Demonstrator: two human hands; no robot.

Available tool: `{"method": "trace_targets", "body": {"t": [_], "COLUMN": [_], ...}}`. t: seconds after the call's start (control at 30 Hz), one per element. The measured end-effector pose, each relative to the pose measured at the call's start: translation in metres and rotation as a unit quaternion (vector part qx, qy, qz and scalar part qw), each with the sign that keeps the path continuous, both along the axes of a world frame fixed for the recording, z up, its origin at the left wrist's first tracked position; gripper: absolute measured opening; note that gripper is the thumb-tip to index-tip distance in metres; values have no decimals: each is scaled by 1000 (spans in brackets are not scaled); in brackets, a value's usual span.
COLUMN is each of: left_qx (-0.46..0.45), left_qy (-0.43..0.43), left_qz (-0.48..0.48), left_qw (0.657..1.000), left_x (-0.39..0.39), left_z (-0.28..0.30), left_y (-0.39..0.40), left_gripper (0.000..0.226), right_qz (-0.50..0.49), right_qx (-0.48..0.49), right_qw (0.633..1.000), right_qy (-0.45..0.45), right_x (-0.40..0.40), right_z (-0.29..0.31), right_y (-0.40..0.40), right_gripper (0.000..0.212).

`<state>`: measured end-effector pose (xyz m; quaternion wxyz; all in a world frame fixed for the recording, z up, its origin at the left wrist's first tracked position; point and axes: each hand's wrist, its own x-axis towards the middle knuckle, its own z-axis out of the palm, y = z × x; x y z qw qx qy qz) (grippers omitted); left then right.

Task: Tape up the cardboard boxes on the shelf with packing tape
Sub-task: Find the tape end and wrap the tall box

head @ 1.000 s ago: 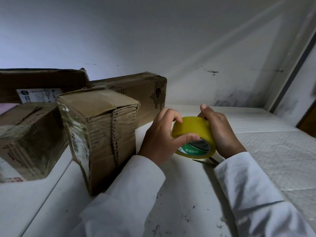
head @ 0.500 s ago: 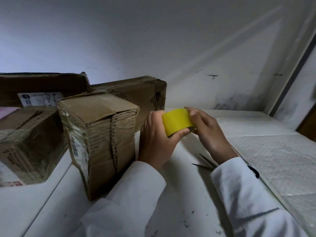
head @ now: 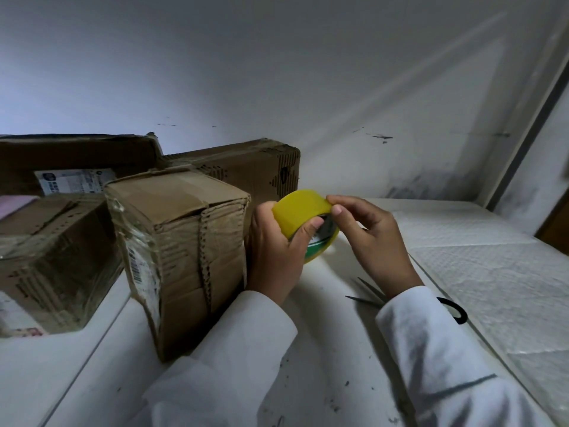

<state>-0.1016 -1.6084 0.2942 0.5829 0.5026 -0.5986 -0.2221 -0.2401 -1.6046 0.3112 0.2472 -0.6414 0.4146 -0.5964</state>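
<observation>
Both hands on the yellow tape roll [head: 300,215] beside the box [head: 181,241]: left hand [head: 274,254] curled round it, right hand [head: 366,232] picking at the edge; light, slick, so I'd pinch the loose end.

Tape roll [head: 303,221] sits higher than a second ago — lifted off the shelf [head: 323,349] and held up beside the front box [head: 181,257]. Its tilt differs too: half a second back only the yellow outer band showed, now the green-printed side and dark core face the camera again. Left hand [head: 275,257] grips from below-left, thumb now across the roll's face. Right hand [head: 369,238] has come off the roll's far side; fingertips [head: 334,203] now pinch at the upper rim (tape end itself not discernible). Scissors [head: 400,298] more exposed under the right wrist — blades and black handle loop both visible.
</observation>
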Motion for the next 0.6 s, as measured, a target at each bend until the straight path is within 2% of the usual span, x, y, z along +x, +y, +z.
{"method": "trace_targets", "body": {"t": [0.2, 0.4, 0.53, 0.6], "left_qx": [8, 30, 145, 181], "left_qy": [40, 40, 161, 154], "left_qz": [-29, -79, -150, -168], "left_qw": [999, 996, 965, 957], "left_x": [0, 0, 3, 3], "left_z": [-2, 4, 18, 18], "left_y": [-2, 2, 3, 0], "left_gripper": [64, 47, 36, 29], "right_qz": [-9, -104, -91, -70], "right_qx": [22, -80, -95, -79], "right_qw": [999, 985, 982, 985], "right_qy": [23, 107, 133, 134], "right_x": [-3, -8, -11, -8], "right_z": [-4, -6, -8, -8], "right_y": [-4, -5, -8, -7], "right_gripper": [23, 27, 31, 34]}}
